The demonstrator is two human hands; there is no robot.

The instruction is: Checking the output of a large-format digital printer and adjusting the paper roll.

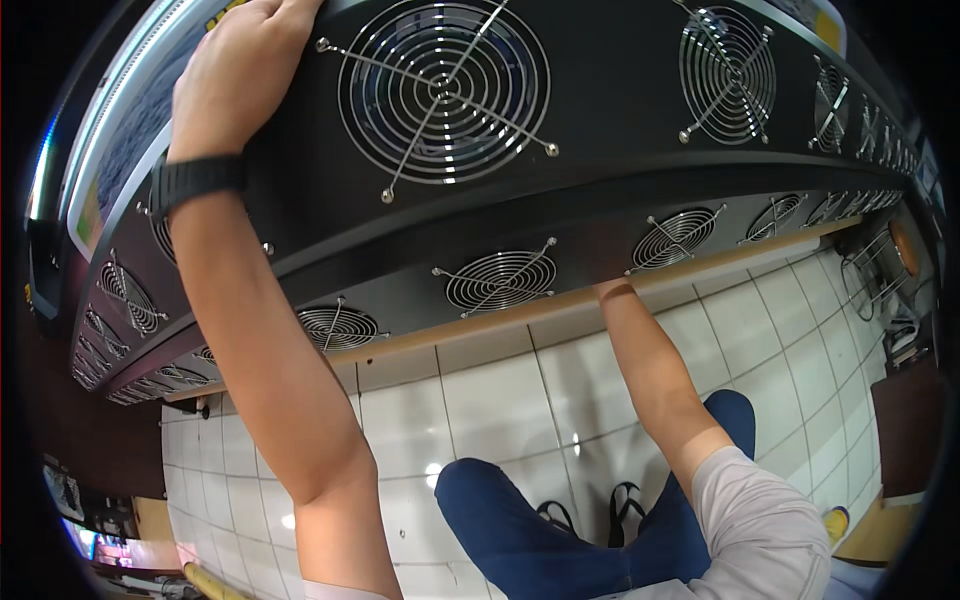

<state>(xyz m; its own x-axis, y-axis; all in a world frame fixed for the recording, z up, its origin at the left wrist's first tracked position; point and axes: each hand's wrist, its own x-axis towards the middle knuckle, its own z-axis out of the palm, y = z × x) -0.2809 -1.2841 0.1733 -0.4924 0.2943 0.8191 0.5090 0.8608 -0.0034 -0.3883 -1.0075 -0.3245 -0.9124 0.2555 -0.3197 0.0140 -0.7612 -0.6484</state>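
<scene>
A long black panel [600, 110] with rows of round wire fan grilles stretches across the upper part of the head view. My left hand [245, 65], with a black band on its wrist, is curled over the panel's upper edge at the top left; its fingertips run out of the picture. Just right of that hand is a large round fan grille [444, 90]. My right forearm [650, 370] reaches forward, and the hand disappears beneath the panel's lower side, near a smaller fan grille [678, 238]. What the right hand touches is hidden.
White floor tiles [490, 390] lie below the panel, beside a pale wooden strip [440, 345]. My bent knees [470, 490] are close in front. A rack with metal wire [875, 270] stands at the far right, and a lit screen [95, 545] glows at the lower left.
</scene>
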